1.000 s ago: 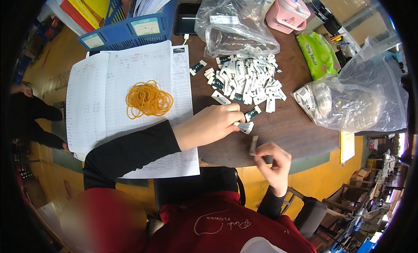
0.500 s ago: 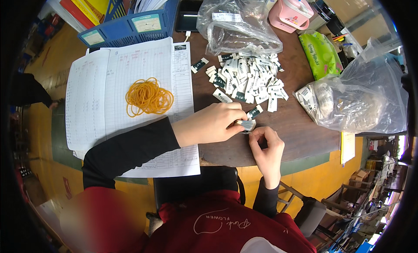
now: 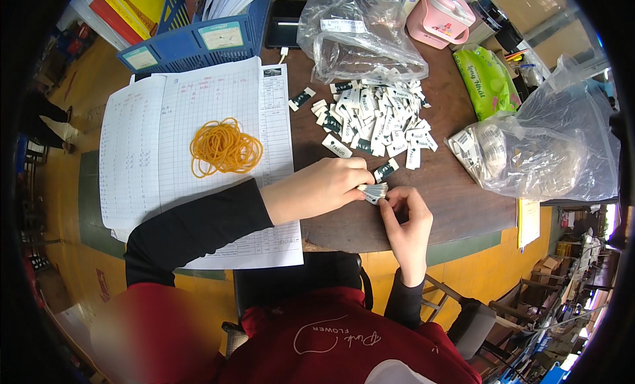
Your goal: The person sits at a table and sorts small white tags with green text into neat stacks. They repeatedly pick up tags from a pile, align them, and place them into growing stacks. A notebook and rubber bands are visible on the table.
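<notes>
A small stack of labels (image 3: 374,193), white with dark print, is pinched in my left hand (image 3: 324,188) above the table's near edge. My right hand (image 3: 407,218) has its thumb and forefinger bent together at the stack's right end, touching the labels' edges. Just beyond the stack lies a single dark-and-white label (image 3: 385,170). Farther off, a loose heap of the same labels (image 3: 380,116) spreads over the table, with a few strays at its left side. Left of my left hand, a tangle of orange rubber bands (image 3: 226,147) rests on an open ruled notebook (image 3: 135,159).
A clear plastic bag (image 3: 364,40) lies behind the heap. At the right, another clear bag (image 3: 529,156) holds bundled labels, near a green packet (image 3: 486,83) and a pink container (image 3: 438,20). A blue file rack (image 3: 198,43) stands at the back left, beside a black phone (image 3: 284,27).
The labels in my left hand now fan out more, showing more of their edges. My right fingers have shifted slightly up along the stack. At the far left, a person on the floor has moved.
</notes>
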Demonstrator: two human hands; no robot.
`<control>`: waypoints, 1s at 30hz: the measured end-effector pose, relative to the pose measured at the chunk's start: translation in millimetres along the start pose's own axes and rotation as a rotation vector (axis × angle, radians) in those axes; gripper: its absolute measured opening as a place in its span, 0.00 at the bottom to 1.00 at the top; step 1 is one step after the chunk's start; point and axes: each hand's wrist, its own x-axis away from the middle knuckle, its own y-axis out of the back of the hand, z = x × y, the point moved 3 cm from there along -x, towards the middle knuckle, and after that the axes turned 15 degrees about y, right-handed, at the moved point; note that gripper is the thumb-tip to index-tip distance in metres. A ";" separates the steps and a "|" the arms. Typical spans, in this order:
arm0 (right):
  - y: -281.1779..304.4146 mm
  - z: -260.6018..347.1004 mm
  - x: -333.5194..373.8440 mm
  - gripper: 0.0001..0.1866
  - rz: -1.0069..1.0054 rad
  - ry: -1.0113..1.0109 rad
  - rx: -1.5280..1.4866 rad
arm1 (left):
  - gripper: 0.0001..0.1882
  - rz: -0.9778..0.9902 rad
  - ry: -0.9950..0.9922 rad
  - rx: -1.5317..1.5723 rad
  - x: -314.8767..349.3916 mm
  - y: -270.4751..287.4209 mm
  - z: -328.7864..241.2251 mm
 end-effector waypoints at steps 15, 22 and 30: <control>-8.1 8.3 1.1 0.17 0.042 0.134 0.061 | 0.10 -0.097 -0.131 -0.299 7.3 -5.8 -6.8; -7.9 9.5 6.1 0.17 -0.005 0.028 -0.030 | 0.09 -0.105 -0.122 -0.305 8.2 -6.7 -8.8; 11.8 -7.2 -31.8 0.14 -0.063 0.106 0.067 | 0.09 -0.184 -0.196 -0.331 7.4 -5.4 -10.0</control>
